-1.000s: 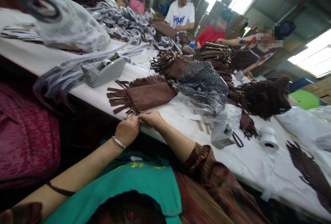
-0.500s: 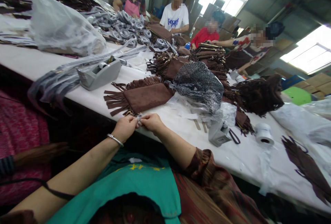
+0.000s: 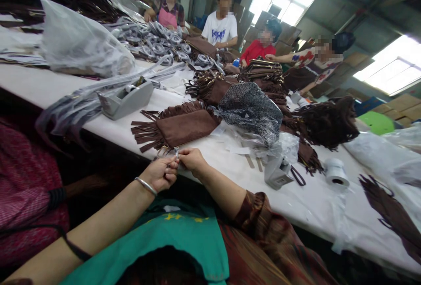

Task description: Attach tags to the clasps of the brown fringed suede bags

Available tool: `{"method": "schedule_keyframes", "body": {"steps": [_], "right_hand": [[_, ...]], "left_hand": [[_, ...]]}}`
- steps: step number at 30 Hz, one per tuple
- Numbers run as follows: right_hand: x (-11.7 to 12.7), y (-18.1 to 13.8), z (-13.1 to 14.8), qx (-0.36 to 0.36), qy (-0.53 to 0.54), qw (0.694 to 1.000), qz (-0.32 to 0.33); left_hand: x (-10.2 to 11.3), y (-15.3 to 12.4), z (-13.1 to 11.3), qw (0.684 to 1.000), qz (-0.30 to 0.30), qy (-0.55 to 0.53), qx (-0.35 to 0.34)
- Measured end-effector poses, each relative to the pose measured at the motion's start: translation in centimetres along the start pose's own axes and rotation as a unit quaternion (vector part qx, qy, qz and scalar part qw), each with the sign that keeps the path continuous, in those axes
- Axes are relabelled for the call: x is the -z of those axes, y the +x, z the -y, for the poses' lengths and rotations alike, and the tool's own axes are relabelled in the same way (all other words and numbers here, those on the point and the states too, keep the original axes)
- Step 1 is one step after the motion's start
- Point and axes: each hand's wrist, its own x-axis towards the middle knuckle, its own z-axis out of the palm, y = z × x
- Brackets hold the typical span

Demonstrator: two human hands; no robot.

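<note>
At the table's front edge my left hand (image 3: pixel 160 174), with a silver bangle on its wrist, is closed with its fingers pinched. My right hand (image 3: pixel 193 161) pinches from the other side, fingertips almost meeting the left's. Between them is a small piece of clear plastic wrap (image 3: pixel 176 152), partly hidden by the fingers. Just beyond lies a brown fringed bag (image 3: pixel 188 127), flat, its fringe pointing left and gold hardware along its near edge. What the plastic covers is too small to make out.
A grey tape dispenser (image 3: pixel 126 97) stands behind left, another tape dispenser (image 3: pixel 278 172) to the right. Beyond are plastic-wrapped straps (image 3: pixel 70 107), a black-and-white patterned cloth (image 3: pixel 251 109), piled brown bags (image 3: pixel 327 120) and a white roll (image 3: pixel 336 172). A person in pink (image 3: pixel 26 188) sits at left; several people work across the table.
My left hand has turned, its fingers now curled more beneath the plastic, which stands up between the fingertips. My right hand has stayed almost in place. The neighbour's arm at left has shifted.
</note>
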Motion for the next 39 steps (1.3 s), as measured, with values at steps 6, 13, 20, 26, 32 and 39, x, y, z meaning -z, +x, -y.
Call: {"method": "schedule_keyframes", "body": {"steps": [6, 13, 20, 26, 32, 39], "right_hand": [[0.6, 0.0, 0.7, -0.046, 0.015, 0.999, 0.022], [0.7, -1.8, 1.5, -0.107, 0.283, 0.949, 0.088], [-1.1, -1.7, 0.9, -0.115, 0.370, 0.916, 0.104], [-2.2, -1.8, 1.3, -0.079, 0.382, 0.911, 0.133], [-1.6, -2.0, 1.1, -0.038, 0.338, 0.929, 0.149], [2.2, -3.3, -1.2, 0.010, 0.113, 0.992, -0.057]], "left_hand": [[-0.7, 0.0, 1.4, 0.999, -0.016, -0.001, -0.051], [-0.9, -0.3, 2.3, 0.994, -0.029, -0.031, -0.102], [-1.3, -1.2, 0.9, 0.985, 0.071, -0.155, -0.027], [-0.6, -2.0, 0.9, 0.960, 0.152, -0.233, -0.016], [1.3, -1.9, -0.9, 0.977, -0.035, 0.184, -0.104], [-1.0, 1.2, -2.8, 0.979, -0.082, 0.005, -0.187]]}}
